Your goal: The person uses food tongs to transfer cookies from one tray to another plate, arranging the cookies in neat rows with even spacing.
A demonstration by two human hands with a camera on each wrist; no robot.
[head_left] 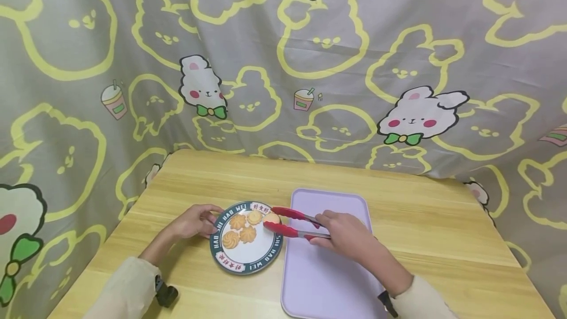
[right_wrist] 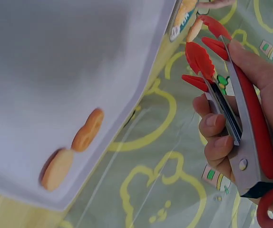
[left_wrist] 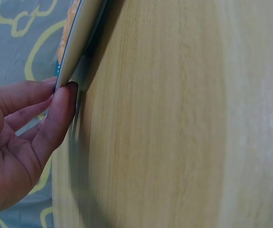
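My left hand (head_left: pixel 195 221) pinches the left rim of a plate (head_left: pixel 263 249) between thumb and fingers. In the left wrist view the plate's edge (left_wrist: pixel 82 40) stands over its shadow on the wood. Several swirled, flower-shaped cookies (head_left: pixel 248 234) lie on its white middle. With my right hand (head_left: pixel 347 234) I grip red-tipped metal tongs (right_wrist: pixel 250 128). Their red tips hold a pale round cookie (right_wrist: pixel 194 31) between them, over the plate's right rim in the head view.
A lilac tray (head_left: pixel 325 279) lies right of the plate. Two cookies sit near one corner of it in the right wrist view, a figure-eight one (right_wrist: pixel 88 130) and an oval one (right_wrist: pixel 56 168). Patterned grey cloth (head_left: pixel 248 127) hangs round the wooden table (head_left: pixel 421 210).
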